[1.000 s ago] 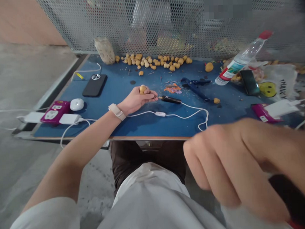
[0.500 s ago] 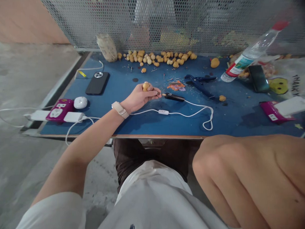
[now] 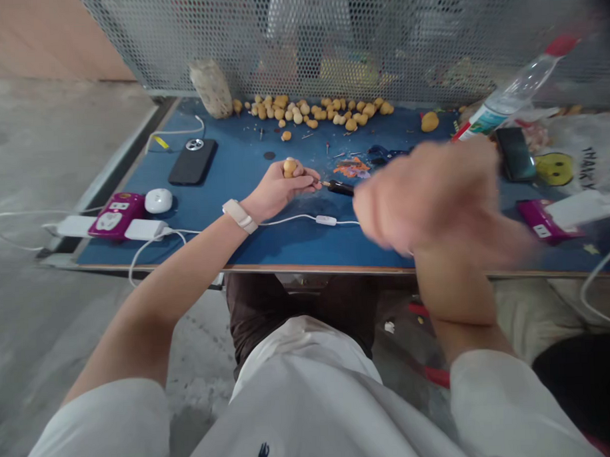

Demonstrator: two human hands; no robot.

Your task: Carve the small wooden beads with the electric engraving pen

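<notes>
My left hand (image 3: pixel 286 186), with a pale watch on its wrist, is closed around a small round tan ball (image 3: pixel 289 168) whose top shows between the fingers. Its thumb and fingertips pinch at the thin tip of a black corded rotary tool (image 3: pixel 341 188) lying on the blue table. What exactly the fingertips hold there is too small to make out. My right hand (image 3: pixel 428 194) is raised above the table, smeared by motion, so its fingers cannot be read. It covers part of a dark blue plier-like tool (image 3: pixel 377 154) and the black tool's cord end.
Several tan balls (image 3: pixel 325 113) line the mesh panel (image 3: pixel 303 55). A jar (image 3: pixel 211 88), a phone (image 3: pixel 193 162), a white case (image 3: pixel 158 201) and a purple power strip (image 3: pixel 115 212) are at left. A bottle (image 3: pixel 515 101), another phone (image 3: pixel 515 154) and a second purple strip (image 3: pixel 537 222) stand right.
My right hand has moved from close to the camera at lower right, forward and left over the table. The left hand keeps its hold, nearly still.
</notes>
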